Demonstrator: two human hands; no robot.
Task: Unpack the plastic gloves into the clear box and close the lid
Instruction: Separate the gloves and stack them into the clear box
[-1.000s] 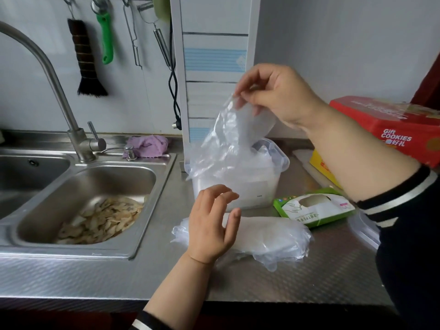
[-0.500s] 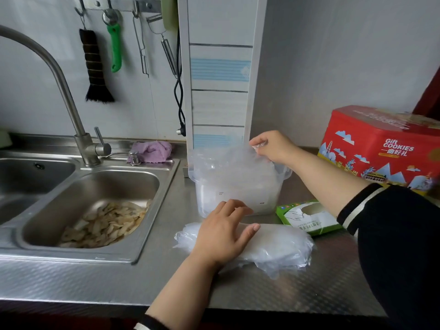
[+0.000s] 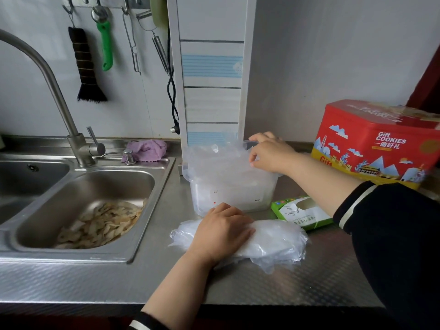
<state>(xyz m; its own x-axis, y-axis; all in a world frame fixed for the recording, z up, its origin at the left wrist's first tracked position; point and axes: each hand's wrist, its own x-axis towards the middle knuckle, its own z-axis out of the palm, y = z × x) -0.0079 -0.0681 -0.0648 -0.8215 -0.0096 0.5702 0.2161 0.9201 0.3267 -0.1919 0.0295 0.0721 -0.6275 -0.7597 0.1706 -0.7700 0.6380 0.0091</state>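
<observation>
A clear box point(image 3: 233, 196) stands on the steel counter, with thin plastic gloves point(image 3: 214, 160) bulging out of its open top. My right hand point(image 3: 271, 156) is over the box's right rim, fingers curled on the plastic gloves there. In front of the box lies a loose pile of plastic gloves point(image 3: 273, 241). My left hand point(image 3: 223, 232) rests flat on the left part of that pile. The green and white glove package point(image 3: 300, 213) lies to the right of the box. I see no lid.
A steel sink point(image 3: 78, 186) with food scraps is on the left, with a tap point(image 3: 78, 144) and a purple cloth point(image 3: 145, 150) behind it. A red cookie box point(image 3: 378, 144) stands at the back right. Utensils hang on the wall.
My right hand has come down from head height with the glove and pushed it into the box. My left hand has dropped onto the pile on the counter.
</observation>
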